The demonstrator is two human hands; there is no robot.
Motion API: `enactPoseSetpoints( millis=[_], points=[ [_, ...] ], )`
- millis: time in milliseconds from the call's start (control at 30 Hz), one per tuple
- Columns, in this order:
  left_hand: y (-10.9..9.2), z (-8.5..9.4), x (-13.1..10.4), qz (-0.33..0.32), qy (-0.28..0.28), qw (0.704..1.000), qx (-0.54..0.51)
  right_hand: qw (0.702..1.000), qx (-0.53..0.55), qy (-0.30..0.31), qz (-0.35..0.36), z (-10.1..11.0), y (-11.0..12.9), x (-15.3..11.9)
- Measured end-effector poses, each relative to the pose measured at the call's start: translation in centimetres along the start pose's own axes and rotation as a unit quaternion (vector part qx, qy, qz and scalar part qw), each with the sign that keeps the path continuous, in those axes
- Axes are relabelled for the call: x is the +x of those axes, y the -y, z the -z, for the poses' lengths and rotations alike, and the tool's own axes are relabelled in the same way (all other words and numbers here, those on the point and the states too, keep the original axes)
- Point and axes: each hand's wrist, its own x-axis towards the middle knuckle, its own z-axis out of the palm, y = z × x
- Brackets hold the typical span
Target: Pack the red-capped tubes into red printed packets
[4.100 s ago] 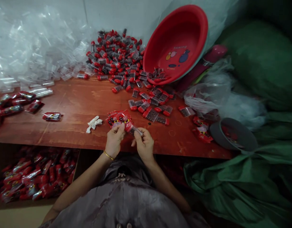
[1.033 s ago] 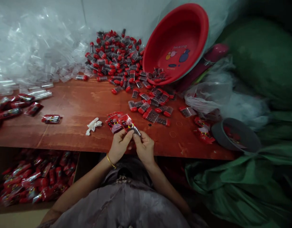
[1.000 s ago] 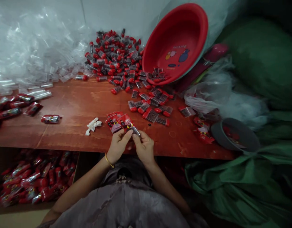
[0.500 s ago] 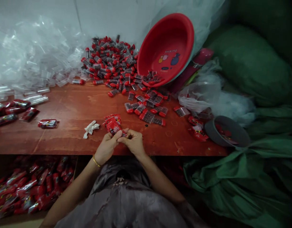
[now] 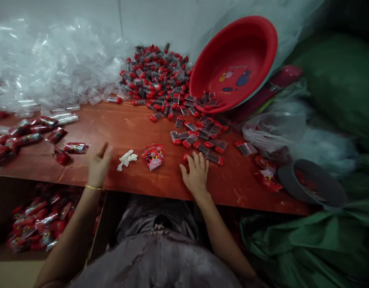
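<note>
My left hand (image 5: 99,167), smeared by motion, is over the table's left part with its fingertips apart and nothing visible in it. To its left lie a red-wrapped packet (image 5: 61,156) and another shiny wrapped packet (image 5: 75,148). My right hand (image 5: 197,176) reaches with spread fingers to the near edge of a group of small clear bottles with red caps and dark contents (image 5: 214,158). Its fingertips touch or almost touch a red-capped bottle (image 5: 187,157), partly hidden. Between my hands lie red printed wrappers (image 5: 153,156) and a crumpled white piece (image 5: 127,159).
Behind stand a heap of filled bottles (image 5: 156,74), a tilted red basin (image 5: 232,52) and a mass of clear plastic sleeves (image 5: 61,60). Wrapped packets (image 5: 40,220) fill a box below the table's left edge. A grey bowl (image 5: 310,184) and green cloth (image 5: 316,240) are at right.
My hands, together over the wrappers before, have parted: the left moved left, the right moved right to the bottles. Another red packet now lies beside the shiny one. The view has shifted left.
</note>
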Motion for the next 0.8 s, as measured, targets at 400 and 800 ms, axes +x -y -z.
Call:
enactPoseSetpoints(
  millis=[400, 800],
  points=[
    [2.5, -2.4, -3.3, -0.241, 0.083, 0.776, 0.578, 0.976, 0.102, 0.162, 0.107, -2.5, 7.9, 4.3],
    [0.2, -8.4, -7.2, -0.104, 0.204, 0.962, 0.149, 0.984, 0.149, -0.025, 0.093, 0.9, 7.9, 1.6]
  ],
)
